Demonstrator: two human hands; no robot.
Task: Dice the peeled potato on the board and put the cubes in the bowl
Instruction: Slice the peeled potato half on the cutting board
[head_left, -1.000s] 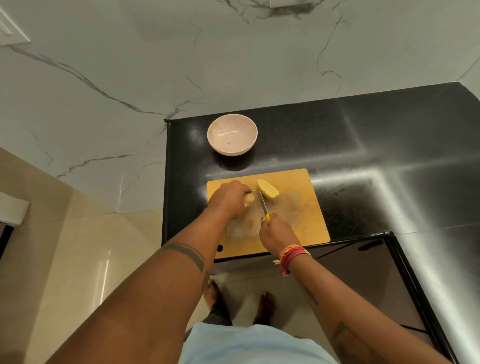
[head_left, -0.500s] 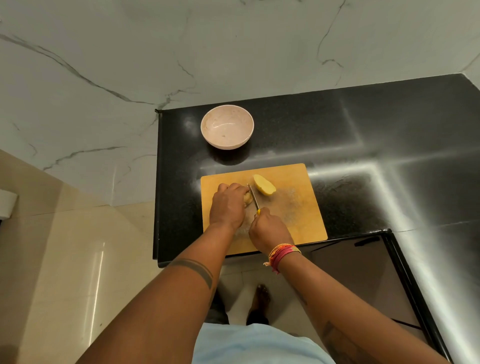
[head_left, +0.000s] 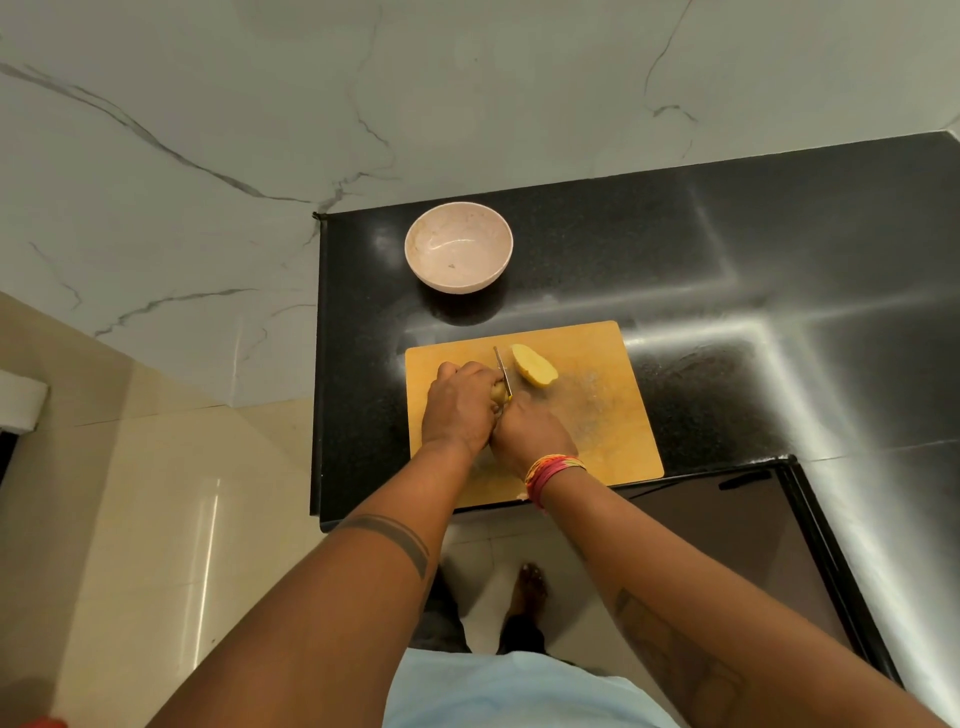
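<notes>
Slicing underway: left hand (head_left: 460, 410) clamps one potato half (head_left: 497, 393); right hand (head_left: 532, 431) grips the knife (head_left: 502, 373); next, crosswise cuts.

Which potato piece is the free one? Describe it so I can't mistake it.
On the black counter, find the yellow cutting board in front of the bowl. Near its far edge lies a pale yellow potato half, right of the knife blade. Unlike the piece under the left hand, nothing touches it.
</notes>
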